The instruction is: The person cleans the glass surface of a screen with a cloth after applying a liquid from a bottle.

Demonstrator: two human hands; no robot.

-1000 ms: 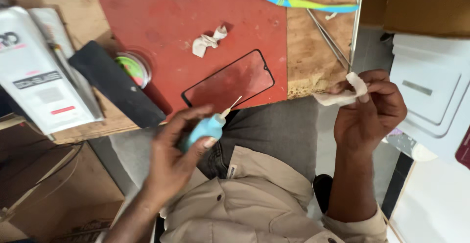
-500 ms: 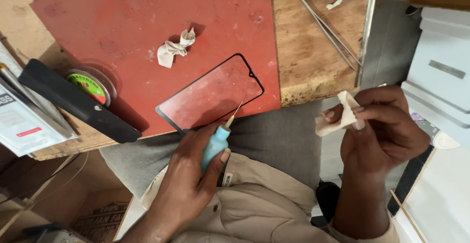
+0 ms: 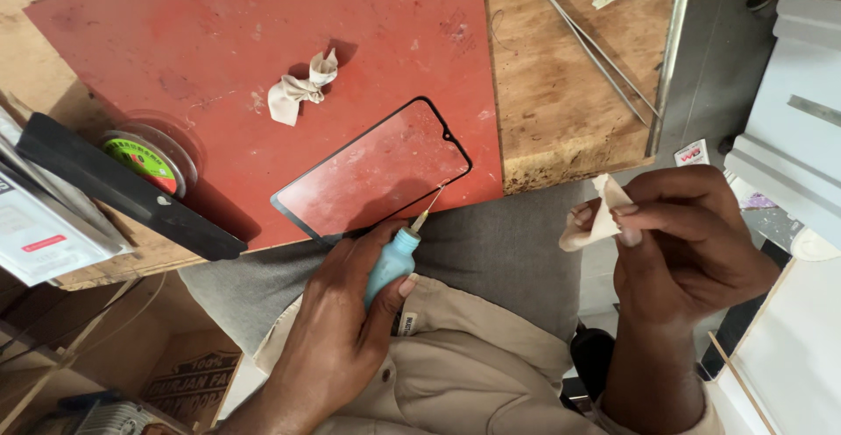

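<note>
The left hand (image 3: pixel 346 330) has its grip closed around a pale blue needle-tipped applicator (image 3: pixel 392 261), whose tip touches the near edge of the black-framed phone screen glass (image 3: pixel 372 172) lying on the red mat (image 3: pixel 219 41) at the desk's near edge. The right hand (image 3: pixel 692 251), off the desk's near right corner, pinches a folded beige wipe (image 3: pixel 596 220) between fingertips. A crumpled wipe (image 3: pixel 302 89) lies mid-mat.

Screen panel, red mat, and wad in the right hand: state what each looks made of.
Screen panel: seemingly clear glass, black border, mat visible through it.
Red mat: matte, scuffed, possibly rubber.
Wad in right hand: soft crumpled cloth or tissue.
</note>
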